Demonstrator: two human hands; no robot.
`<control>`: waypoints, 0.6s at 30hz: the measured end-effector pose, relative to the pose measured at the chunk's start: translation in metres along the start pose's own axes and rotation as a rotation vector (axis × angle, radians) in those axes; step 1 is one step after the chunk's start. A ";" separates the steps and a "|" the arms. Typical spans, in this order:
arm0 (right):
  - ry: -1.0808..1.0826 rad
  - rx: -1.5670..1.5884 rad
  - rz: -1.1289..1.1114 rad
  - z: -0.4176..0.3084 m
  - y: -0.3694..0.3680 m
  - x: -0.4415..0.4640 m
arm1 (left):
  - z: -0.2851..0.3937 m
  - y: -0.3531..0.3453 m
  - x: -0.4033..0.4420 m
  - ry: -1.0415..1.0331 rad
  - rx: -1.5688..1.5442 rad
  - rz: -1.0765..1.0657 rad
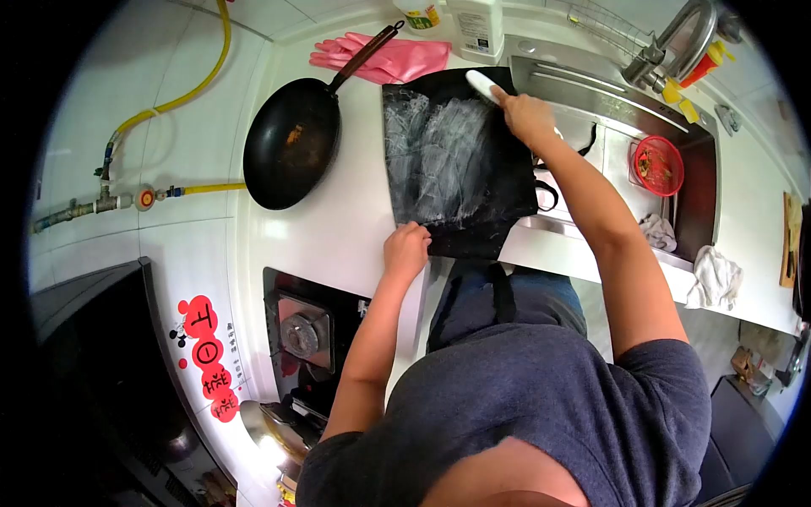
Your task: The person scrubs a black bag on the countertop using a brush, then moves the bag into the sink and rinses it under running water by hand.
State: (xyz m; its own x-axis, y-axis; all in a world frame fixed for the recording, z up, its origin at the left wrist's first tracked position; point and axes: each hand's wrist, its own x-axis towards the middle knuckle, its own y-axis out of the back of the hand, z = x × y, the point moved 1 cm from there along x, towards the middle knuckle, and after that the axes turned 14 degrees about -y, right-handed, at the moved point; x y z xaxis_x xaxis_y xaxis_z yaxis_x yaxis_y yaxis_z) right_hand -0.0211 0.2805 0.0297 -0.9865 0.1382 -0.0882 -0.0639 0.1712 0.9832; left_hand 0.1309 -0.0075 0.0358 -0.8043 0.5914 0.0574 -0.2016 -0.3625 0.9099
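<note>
A black cloth (507, 182) with whitish, foamy smears lies spread on the white counter and reaches over the sink's near side. My left hand (407, 248) is closed on the cloth's lower left edge. Near the cloth's upper right, my right hand (527, 118) grips a white brush-like tool (482, 85), whose underside is hidden. Black straps (547, 196) trail from the cloth's right side into the sink.
A black frying pan (291, 144) and pink gloves (397, 57) lie left of and behind the cloth. White bottle (479, 29) stands at the back. Sink (705, 169) holds a red basket (657, 166); a gas stove (308, 334) is at lower left.
</note>
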 end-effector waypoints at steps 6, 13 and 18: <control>0.345 -0.057 -0.201 -0.108 0.003 -0.052 | -0.037 0.003 0.082 0.108 -0.103 0.504; -0.073 0.038 -0.037 -0.001 0.003 0.021 | -0.060 -0.044 0.117 0.132 0.204 0.111; 0.031 -0.051 -0.088 -0.057 0.007 0.004 | -0.061 -0.021 0.148 0.189 0.252 0.108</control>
State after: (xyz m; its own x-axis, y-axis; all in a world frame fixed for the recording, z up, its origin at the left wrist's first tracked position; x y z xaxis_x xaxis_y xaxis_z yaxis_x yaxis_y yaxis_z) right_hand -0.0338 0.2263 0.0454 -0.9807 0.0946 -0.1709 -0.1579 0.1311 0.9787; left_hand -0.0182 0.0438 -0.0002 -0.9076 0.4070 0.1029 0.0155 -0.2125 0.9770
